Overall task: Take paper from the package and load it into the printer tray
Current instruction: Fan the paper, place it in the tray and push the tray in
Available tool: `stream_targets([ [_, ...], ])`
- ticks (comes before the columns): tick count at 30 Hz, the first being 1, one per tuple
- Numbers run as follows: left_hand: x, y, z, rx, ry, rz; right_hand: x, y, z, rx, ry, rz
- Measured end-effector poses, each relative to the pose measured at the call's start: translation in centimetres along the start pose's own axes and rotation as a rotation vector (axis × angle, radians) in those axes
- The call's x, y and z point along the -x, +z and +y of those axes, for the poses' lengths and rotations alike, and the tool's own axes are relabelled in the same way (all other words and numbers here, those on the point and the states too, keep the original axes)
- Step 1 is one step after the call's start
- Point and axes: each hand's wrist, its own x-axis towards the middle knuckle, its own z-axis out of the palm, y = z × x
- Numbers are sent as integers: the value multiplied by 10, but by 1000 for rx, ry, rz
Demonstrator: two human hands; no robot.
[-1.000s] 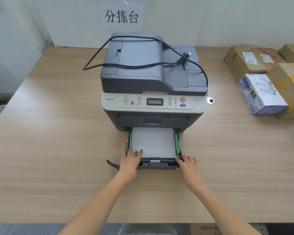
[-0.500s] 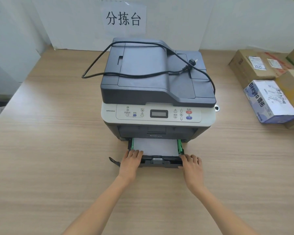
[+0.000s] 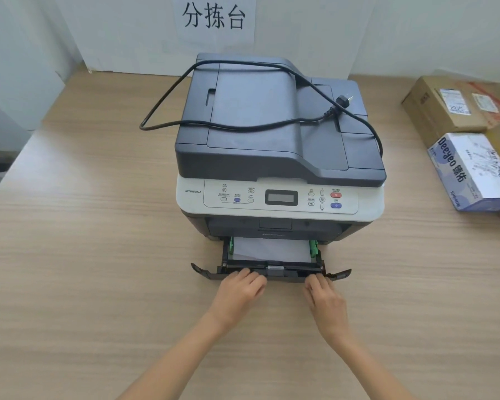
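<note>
Pressing both flat, unclenched hands, left (image 3: 240,290) and right (image 3: 324,297), against the rigid tray (image 3: 272,272) front, we judge the paper (image 3: 272,249) inside, below the printer (image 3: 277,157), light and floppy.

Both bare forearms reach forward from the lower edge, converging slightly. The left hand (image 3: 238,290) lies palm down with fingers curled forward. The right hand (image 3: 324,297) mirrors it, fingers likewise bent, well apart.

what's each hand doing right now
Left hand: open, fingers against the tray front, holding nothing.
Right hand: the same.
</note>
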Motion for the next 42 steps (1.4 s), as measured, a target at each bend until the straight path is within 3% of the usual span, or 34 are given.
stream_targets([
  [2,5,0,4,133,-169,-130,6,2,-3,-79,47,-113],
  [4,4,-2,12,229,-361,-249,5,6,-10,-236,247,-246],
  [8,-15,-7,25,539,-749,-340,-12,0,-24,-885,694,-389],
  [11,-25,-7,19,1028,-1209,-430,-17,-5,-25,-977,736,-407],
  [14,-25,-7,13,1450,-1504,-312,-16,0,-19,-1015,725,-412],
  [25,-39,-3,-8,1803,-1620,171,-58,7,-11,-1040,723,-362],
  [42,-77,18,-31,1727,-1569,248,-95,30,-9,-1001,757,-204],
])
